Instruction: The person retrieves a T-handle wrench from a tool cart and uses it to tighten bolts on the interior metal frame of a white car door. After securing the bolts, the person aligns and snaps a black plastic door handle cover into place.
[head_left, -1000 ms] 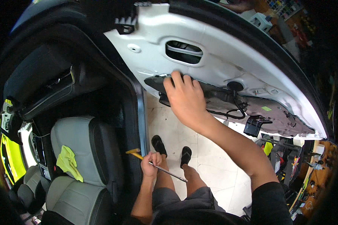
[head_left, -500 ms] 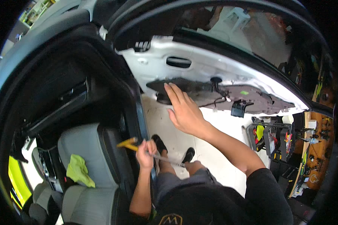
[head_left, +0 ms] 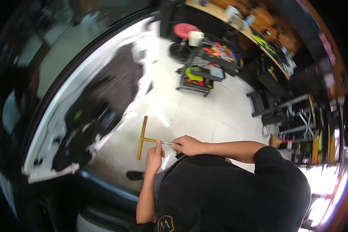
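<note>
My right hand [head_left: 190, 145] is closed around the end of the metal shaft of a T-handle wrench [head_left: 144, 138]. Its yellow crossbar points away to the left, over the pale floor. My left hand [head_left: 154, 157] sits closed on the same tool, at the point where the yellow stem meets the shaft. The tip of the tool is hidden by my right hand. To the left stands an open car door [head_left: 46, 135] with its trim off; a dark sheet [head_left: 118, 83] covers much of the white metal.
A black tool trolley [head_left: 195, 88] with loaded trays stands ahead, beside a red round stool [head_left: 185, 30]. A wooden workbench [head_left: 216, 11] with many items runs along the far right. Metal racks [head_left: 297, 104] stand at right. The car sill [head_left: 108, 185] lies at lower left.
My view has swung right, away from the car seats. My right hand has left the door and now grips the shaft of the T-handle wrench, which my left hand still holds.
</note>
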Available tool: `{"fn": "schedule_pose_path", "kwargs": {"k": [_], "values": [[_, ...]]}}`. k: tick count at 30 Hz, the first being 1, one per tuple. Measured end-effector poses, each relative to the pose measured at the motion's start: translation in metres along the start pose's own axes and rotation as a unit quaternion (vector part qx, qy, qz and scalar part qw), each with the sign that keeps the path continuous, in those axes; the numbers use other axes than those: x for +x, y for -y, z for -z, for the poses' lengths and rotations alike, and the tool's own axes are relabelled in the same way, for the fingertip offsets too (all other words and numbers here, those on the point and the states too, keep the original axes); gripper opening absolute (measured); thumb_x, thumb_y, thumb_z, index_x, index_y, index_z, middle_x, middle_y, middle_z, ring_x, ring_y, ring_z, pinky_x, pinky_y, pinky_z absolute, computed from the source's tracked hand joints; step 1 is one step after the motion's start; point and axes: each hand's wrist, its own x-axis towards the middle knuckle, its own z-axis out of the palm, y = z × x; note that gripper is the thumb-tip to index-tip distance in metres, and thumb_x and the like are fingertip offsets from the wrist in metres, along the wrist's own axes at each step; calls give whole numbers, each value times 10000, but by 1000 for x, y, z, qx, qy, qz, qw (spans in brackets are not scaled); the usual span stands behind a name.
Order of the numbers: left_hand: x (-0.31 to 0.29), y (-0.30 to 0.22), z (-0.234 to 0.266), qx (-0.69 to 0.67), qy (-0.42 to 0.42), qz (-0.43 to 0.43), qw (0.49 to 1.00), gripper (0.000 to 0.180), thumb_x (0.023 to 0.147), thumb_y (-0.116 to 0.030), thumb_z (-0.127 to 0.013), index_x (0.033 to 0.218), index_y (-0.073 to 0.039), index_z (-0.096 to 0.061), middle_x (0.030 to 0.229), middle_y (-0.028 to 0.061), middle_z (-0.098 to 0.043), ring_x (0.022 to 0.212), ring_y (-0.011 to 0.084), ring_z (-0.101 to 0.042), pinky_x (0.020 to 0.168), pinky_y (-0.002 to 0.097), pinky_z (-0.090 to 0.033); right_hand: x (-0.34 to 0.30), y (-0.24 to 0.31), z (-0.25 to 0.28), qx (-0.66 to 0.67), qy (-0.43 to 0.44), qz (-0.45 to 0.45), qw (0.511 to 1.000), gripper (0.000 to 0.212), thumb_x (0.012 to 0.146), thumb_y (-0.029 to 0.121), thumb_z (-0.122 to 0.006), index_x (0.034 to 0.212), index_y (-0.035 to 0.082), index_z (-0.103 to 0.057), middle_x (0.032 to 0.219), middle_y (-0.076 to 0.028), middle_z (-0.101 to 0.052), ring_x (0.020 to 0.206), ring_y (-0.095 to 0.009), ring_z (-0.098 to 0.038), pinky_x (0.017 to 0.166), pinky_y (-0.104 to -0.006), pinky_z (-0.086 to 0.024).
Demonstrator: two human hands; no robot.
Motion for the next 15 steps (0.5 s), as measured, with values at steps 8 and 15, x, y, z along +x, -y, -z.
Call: {"fn": "schedule_pose_path", "kwargs": {"k": [8, 15], "values": [[115, -28, -124, -168, 158, 265, 936, 289, 1034, -297, -592, 920, -34, -632, 720, 33, -565, 613, 113, -508, 531, 258, -411, -21, -238, 199, 41, -392, -143, 908, 307, 1007, 304, -576, 985, 58, -758, 865, -215, -708, 812, -399, -689, 744, -476, -525], [206, -66, -166, -236, 135, 281, 920, 214, 1071, -153, -493, 1079, 0, -642, 865, 22, -579, 640, 92, -497, 547, 230, -392, 48, -333, 463, -142, -579, -176, 784, 256, 988, 253, -582, 1122, 63, -688, 973, -213, -721, 900, -442, -687, 788, -554, -541]]}}
